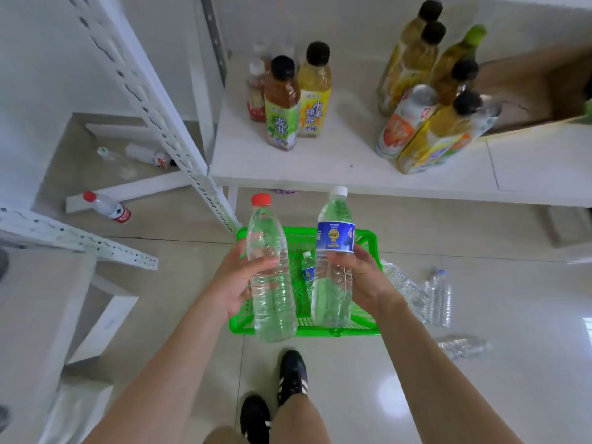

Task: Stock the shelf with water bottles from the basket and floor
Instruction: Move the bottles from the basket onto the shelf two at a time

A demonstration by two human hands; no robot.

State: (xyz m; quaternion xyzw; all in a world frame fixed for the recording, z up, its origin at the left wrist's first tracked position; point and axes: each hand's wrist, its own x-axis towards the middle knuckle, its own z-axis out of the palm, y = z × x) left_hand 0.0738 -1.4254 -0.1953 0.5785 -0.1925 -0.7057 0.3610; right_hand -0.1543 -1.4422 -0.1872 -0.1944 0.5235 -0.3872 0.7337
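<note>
While the left hand [238, 278] grips the red-capped bottle [272, 283] and the right hand [360, 275] the blue-labelled bottle [334, 248] at centre frame above the green basket [339, 331], setting both on the shelf [336, 161] beyond could knock the leaning tea bottles [442, 136] at upper right.

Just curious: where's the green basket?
Head view, centre: the green basket sits on the floor before the white shelf, partly behind the red-capped bottle in the left hand.
</note>
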